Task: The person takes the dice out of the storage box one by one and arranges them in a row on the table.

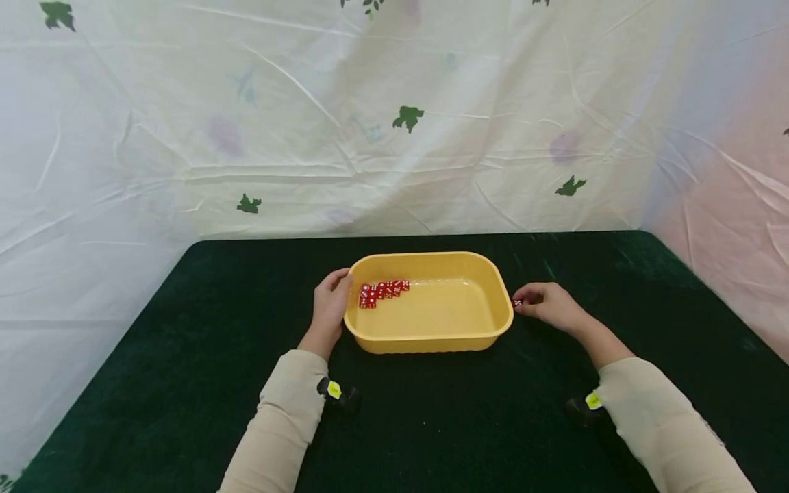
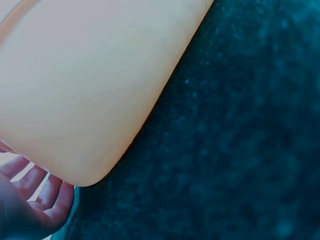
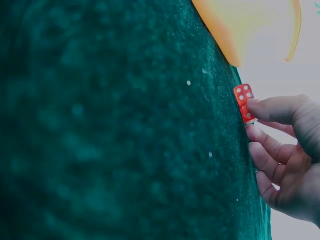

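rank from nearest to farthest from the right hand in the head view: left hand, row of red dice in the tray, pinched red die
1. Pinched red die: at the right hand itself
2. Red dice: inside the yellow tray, leftward
3. Left hand: at the tray's left end

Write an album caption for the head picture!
Left hand at a yellow rectangular plastic tray of red white-dotted cube dice; right hand outside, pinching at least one more.
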Motion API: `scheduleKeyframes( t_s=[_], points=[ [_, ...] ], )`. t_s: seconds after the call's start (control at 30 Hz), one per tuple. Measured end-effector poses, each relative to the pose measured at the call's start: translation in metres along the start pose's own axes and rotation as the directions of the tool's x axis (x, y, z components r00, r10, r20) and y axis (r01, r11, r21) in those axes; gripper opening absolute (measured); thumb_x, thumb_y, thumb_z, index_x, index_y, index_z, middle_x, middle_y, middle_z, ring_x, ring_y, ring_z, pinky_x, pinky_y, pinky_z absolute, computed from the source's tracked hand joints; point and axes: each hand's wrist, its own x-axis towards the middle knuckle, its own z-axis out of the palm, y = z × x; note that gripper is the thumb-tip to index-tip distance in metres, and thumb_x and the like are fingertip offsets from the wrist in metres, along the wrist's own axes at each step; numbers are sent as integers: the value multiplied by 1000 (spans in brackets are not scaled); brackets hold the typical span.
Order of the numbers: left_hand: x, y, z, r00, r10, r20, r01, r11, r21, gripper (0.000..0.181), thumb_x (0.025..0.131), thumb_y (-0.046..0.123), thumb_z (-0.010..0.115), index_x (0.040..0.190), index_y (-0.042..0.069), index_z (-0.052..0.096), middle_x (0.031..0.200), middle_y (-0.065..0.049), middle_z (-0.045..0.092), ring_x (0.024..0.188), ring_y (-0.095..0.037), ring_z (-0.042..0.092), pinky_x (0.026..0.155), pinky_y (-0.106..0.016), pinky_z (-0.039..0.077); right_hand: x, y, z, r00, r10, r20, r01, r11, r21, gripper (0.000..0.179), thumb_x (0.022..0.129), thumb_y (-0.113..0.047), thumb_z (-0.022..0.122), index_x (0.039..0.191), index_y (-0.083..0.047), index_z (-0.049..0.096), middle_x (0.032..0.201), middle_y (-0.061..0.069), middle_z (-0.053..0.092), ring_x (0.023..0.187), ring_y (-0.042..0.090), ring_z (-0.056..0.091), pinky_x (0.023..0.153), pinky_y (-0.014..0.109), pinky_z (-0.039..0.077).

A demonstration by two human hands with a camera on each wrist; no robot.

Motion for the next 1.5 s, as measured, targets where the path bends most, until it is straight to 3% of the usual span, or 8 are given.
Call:
scheduleKeyframes(
  t_s=[0.23,0.77,1.17,1.5],
  points=[
    [1,-3,0,1000,2,-4,-2,1000,2,25,91,19,44,111,8,52,110,-9,48,97,-21,47,83,-30,40,-2,-1,0,1000,-18,-3,18,1000,18,26,83,-15,56,104,1,55,85,9,51,74,23,46,63,31,42],
    [2,-2,0,1000,4,11,-4,1000,1,26,91,20,44,112,8,52,111,-9,48,97,-21,47,83,-30,41,0,-3,-9,1000,28,10,-28,1000,14,33,83,-20,56,108,2,52,88,10,54,77,23,48,66,32,42],
    [2,-2,-1,1000,2,6,-2,1000,5,26,91,20,44,112,7,52,111,-9,48,97,-22,47,83,-31,40,17,-45,-35,996,21,-87,-24,999,-27,37,84,-23,56,110,2,51,96,16,54,86,29,49,77,45,41],
    [1,-1,-2,1000,1,13,-1,1000,-5,25,91,19,43,112,8,52,111,-9,47,99,-22,46,84,-31,40,42,-89,-32,995,-37,-95,36,999,-6,35,84,-24,56,110,0,52,96,15,55,87,30,50,76,41,42]
  ],
)
